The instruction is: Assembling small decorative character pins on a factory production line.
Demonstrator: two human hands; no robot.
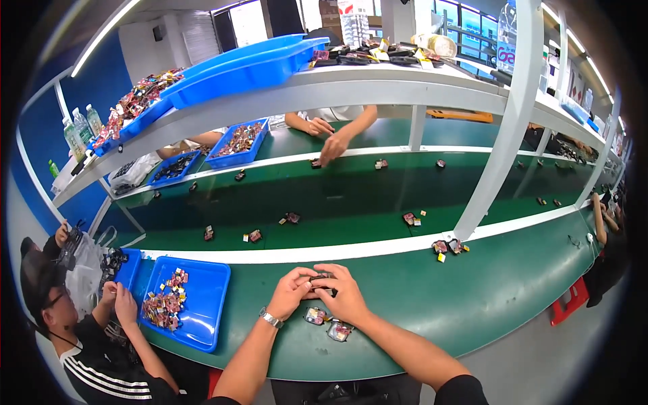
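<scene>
Above the green bench, the fingers of my left hand (290, 294) and my right hand (347, 297) are closed around a small black plastic casing (321, 277). My fingers cover most of it, so its details are hidden. Just below my hands, two similar small assemblies lie on the green worktop, one black-edged piece (314, 315) and another one (339, 331), each with a light, reddish inside. To the left stands a blue tray (214, 304) holding a heap of small red, yellow and white electronic parts (164, 304).
A conveyor belt (337, 196) carries scattered small assemblies behind a white rail (270, 256). More assemblies (442, 248) sit by a white post (503, 128). A co-worker (88, 337) sits at left; another person's hands (331, 138) work across the belt. Overhead runs a loaded shelf (405, 79).
</scene>
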